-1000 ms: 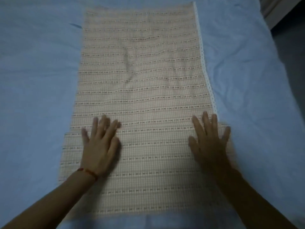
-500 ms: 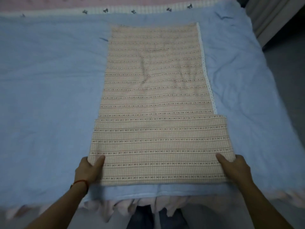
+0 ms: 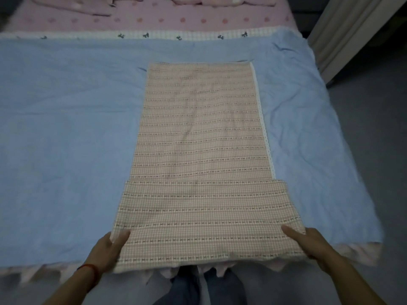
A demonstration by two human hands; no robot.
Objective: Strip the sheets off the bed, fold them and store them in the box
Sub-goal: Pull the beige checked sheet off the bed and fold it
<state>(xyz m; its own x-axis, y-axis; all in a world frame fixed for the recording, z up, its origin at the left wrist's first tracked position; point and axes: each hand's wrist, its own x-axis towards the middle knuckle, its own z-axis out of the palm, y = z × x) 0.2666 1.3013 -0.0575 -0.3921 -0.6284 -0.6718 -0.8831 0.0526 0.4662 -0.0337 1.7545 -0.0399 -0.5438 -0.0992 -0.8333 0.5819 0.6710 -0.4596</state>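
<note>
I see my left hand (image 3: 105, 249) and right hand (image 3: 308, 243) pinching the folded sheet's (image 3: 202, 150) near corners on the blue blanket (image 3: 66, 133).

The bed (image 3: 154, 20) carries a pink dotted sheet (image 3: 198, 19), showing bare along its far side. A blue sheet (image 3: 66, 139) is spread flat over most of the bed, wrinkled toward the right, its near edge reaching the bed's near edge. On the blue sheet lies a long folded checked sheet (image 3: 202, 150), its near end overhanging that edge.
</note>
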